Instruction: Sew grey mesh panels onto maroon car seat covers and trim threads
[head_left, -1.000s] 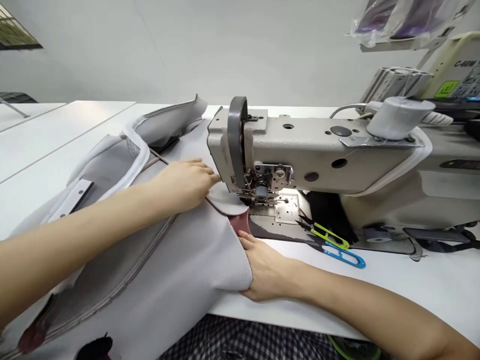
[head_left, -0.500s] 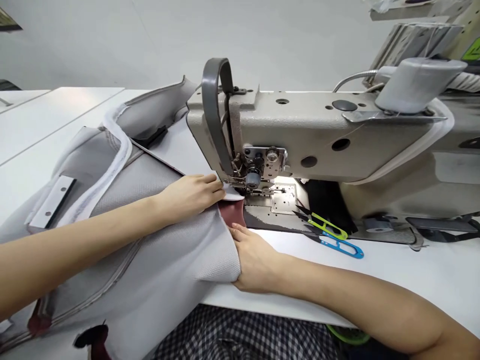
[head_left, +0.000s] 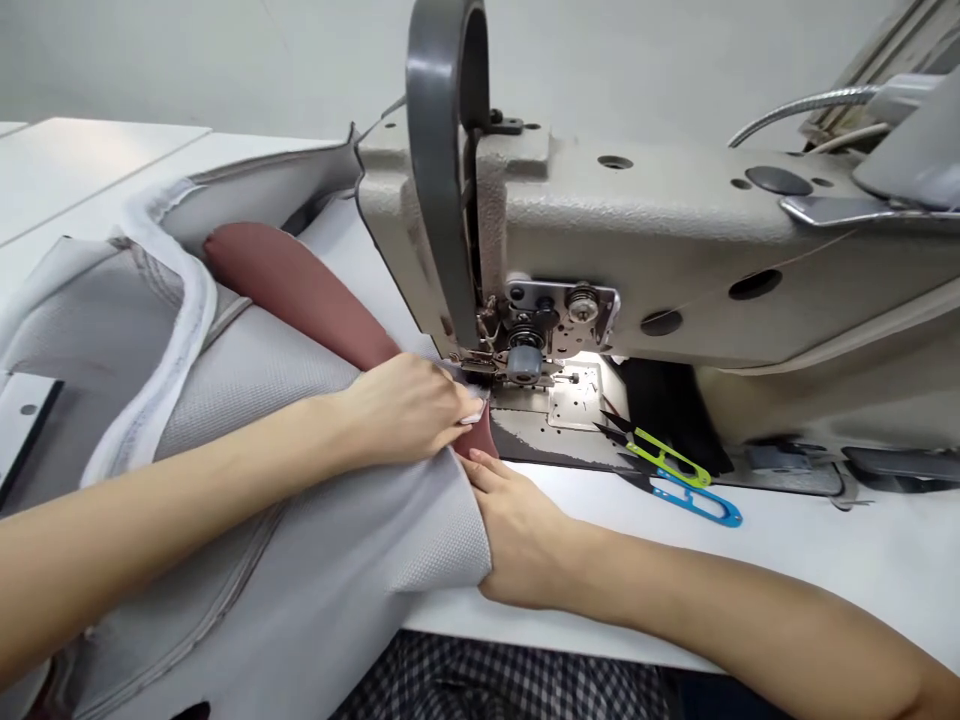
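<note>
A large grey seat-cover-like piece of textured fabric [head_left: 300,560] is spread over the table to the left of the sewing machine [head_left: 525,230]. My left hand [head_left: 409,405] presses on it close to the needle area, fingers closed on the fabric and a small white edge. A dark red, leather-like panel [head_left: 307,290] runs out behind that hand, and red also shows between my two hands. My right hand [head_left: 521,530] grips the fabric's right edge, thumb on top and the other fingers partly hidden. The needle tip cannot be made out.
Yellow-green thread snips [head_left: 671,458] and blue thread snips [head_left: 697,497] lie right of the needle area on the white table [head_left: 825,570]. A white thread cone [head_left: 919,150] stands on the machine. White trim [head_left: 191,300] curves along the fabric.
The view has come closer to the machine. A long stretch of the red panel now shows behind my left hand, whose fingers have curled in around the edge. My right hand keeps its grip.
</note>
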